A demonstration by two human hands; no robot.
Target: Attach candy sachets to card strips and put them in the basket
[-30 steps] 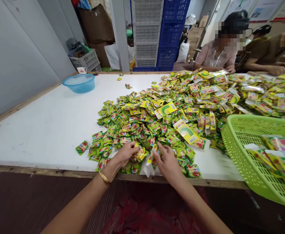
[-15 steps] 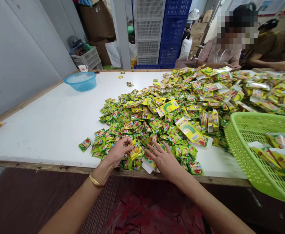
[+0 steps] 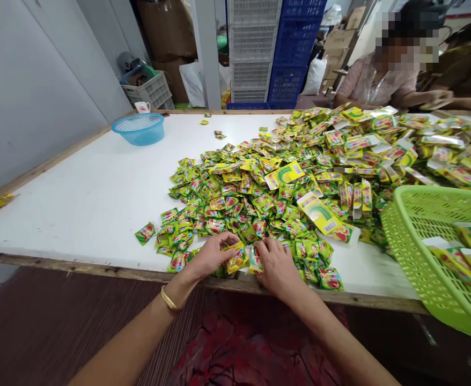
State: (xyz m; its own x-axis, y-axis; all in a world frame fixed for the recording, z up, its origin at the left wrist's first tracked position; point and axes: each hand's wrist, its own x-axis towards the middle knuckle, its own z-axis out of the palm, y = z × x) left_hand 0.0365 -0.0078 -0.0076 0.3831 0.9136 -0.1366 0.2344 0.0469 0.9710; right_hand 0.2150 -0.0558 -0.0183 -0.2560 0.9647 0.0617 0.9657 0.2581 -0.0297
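Yellow sachet, lower centre: left hand pinching | printed carton: just right of sachet, against right hand, fingers curled, grip unclear

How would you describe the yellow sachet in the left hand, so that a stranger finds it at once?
On the white table, follow the heap of green sachets to its near edge. There the left hand, gold bangle at its wrist, pinches the yellow sachet. Its yellow wrapper stands out from the green sachets close by.
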